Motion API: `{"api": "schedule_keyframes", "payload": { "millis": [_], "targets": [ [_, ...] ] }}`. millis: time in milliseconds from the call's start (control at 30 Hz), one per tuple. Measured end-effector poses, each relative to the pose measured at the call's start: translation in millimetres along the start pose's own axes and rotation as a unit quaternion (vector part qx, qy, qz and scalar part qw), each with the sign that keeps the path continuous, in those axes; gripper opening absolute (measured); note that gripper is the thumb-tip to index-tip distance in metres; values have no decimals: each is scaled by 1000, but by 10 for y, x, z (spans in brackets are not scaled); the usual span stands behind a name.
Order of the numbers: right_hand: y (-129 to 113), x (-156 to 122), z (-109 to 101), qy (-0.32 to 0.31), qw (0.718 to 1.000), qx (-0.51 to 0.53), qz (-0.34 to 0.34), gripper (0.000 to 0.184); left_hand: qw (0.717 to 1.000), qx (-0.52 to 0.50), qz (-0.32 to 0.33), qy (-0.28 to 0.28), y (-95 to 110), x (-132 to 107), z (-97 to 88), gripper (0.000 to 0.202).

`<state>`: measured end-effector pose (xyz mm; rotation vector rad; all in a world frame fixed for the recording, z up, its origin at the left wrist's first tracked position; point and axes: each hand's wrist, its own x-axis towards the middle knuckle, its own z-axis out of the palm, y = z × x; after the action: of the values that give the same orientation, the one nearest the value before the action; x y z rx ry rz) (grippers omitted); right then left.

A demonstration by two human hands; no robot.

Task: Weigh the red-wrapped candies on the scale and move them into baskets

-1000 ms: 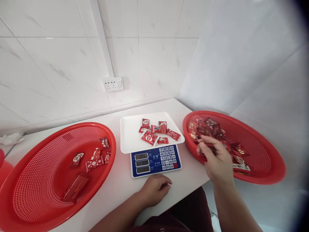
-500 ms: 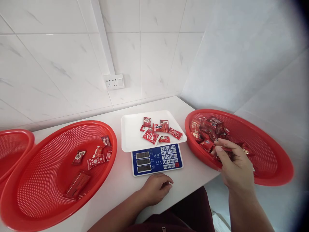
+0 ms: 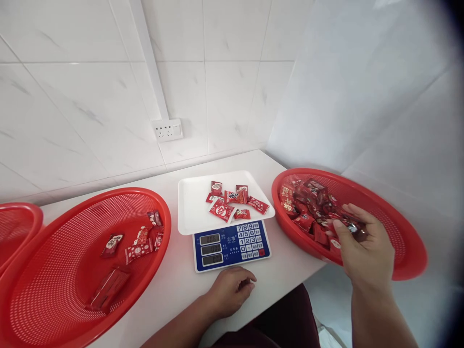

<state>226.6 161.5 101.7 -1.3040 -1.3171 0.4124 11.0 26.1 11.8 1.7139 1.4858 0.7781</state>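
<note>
My right hand (image 3: 369, 246) is over the right red basket (image 3: 402, 232), its fingers curled around a shiny dark-red wrapped candy (image 3: 357, 228). Beneath and beside it lies a pile of red wrapped candies (image 3: 308, 200). My left hand (image 3: 232, 290) rests on the table just in front of the scale, loosely curled with nothing visible in it. The blue digital scale (image 3: 232, 246) carries a white tray (image 3: 194, 203), on which several red candy packets (image 3: 222, 210) lie grouped toward the right side.
To the left stands a red mesh basket (image 3: 47, 290) with a few wrapped candies (image 3: 139, 250) and a longer red packet (image 3: 108, 289). Part of another red basket (image 3: 21, 212) shows at the far left. A tiled wall with a socket (image 3: 167, 130) rises behind the white table (image 3: 174, 290).
My right hand has shifted slightly right and turned, its fingers spreading wider around a shiny candy. My left hand stays in front of the scale. The view has tilted and shifted a little.
</note>
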Motion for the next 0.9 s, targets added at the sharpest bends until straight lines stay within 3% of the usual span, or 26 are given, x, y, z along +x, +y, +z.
{"api": "schedule_keyframes", "payload": {
  "millis": [100, 467, 633, 767, 900],
  "targets": [
    [-18, 2, -3, -29, 997, 71, 6, 56, 1000, -7, -3, 4, -10, 1, 11, 23],
    [30, 56, -96, -75, 996, 21, 42, 53, 1000, 2, -12, 3, -11, 16, 18, 22],
    [18, 77, -110, -65, 992, 71, 84, 53, 1000, -2, -25, -2, 67, -23, 5, 22],
    [3, 121, -94, -65, 970, 192, 130, 78, 1000, 10, -1, 13, 268, -100, -143, 22],
    [21, 139, -96, -123, 961, 201, 143, 93, 995, 51, 7, 83, 351, -208, -417, 22]
  ]
}}
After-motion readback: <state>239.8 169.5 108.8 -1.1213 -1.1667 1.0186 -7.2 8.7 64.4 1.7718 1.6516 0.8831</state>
